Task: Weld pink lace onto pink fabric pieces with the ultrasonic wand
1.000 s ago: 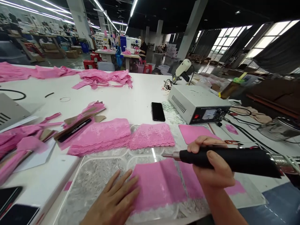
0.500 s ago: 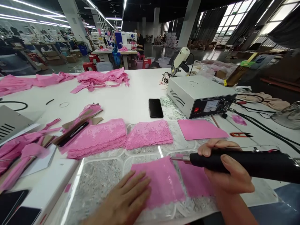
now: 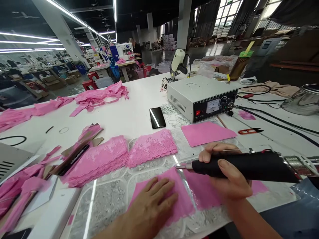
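Item: one pink fabric panel lies on a marbled mat under the left hand, flat with fingers slightly spread, presumably to steady it, while the right hand wraps a black handheld tool, seemingly for control, metal tip at the panel's far corner.

The left hand lies flat, palm down, fingers slightly spread, left of the black tool. The right hand curls around that tool, thumb on its near side (its forearm bare).
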Demonstrator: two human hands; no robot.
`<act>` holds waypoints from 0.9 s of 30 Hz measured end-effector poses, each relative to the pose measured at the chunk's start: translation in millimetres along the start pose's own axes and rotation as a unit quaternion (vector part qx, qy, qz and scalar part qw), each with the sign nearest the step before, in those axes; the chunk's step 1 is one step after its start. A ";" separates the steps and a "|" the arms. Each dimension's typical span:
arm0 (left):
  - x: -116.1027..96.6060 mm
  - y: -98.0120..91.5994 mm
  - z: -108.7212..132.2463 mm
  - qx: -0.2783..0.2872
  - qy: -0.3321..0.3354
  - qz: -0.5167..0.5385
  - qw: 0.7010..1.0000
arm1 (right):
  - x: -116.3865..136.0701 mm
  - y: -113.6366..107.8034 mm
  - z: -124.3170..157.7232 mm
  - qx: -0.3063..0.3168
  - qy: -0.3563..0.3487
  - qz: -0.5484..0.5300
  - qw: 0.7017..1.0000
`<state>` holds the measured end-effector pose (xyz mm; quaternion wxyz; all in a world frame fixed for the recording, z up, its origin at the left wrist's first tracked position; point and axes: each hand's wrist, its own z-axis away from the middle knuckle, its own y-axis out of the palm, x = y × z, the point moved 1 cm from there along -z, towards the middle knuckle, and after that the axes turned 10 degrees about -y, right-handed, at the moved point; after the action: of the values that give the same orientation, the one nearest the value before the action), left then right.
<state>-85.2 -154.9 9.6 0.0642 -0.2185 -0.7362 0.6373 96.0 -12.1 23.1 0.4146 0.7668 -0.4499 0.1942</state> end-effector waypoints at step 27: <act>1.8 13.4 -2.2 0.039 -0.034 -0.071 0.996 | -3.5 -1.3 1.5 0.026 0.019 -0.018 0.999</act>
<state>-82.7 -150.9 -3.2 0.0928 -0.1416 -0.7265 0.6660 95.2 -11.1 19.2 0.4065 0.7812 -0.4233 0.2128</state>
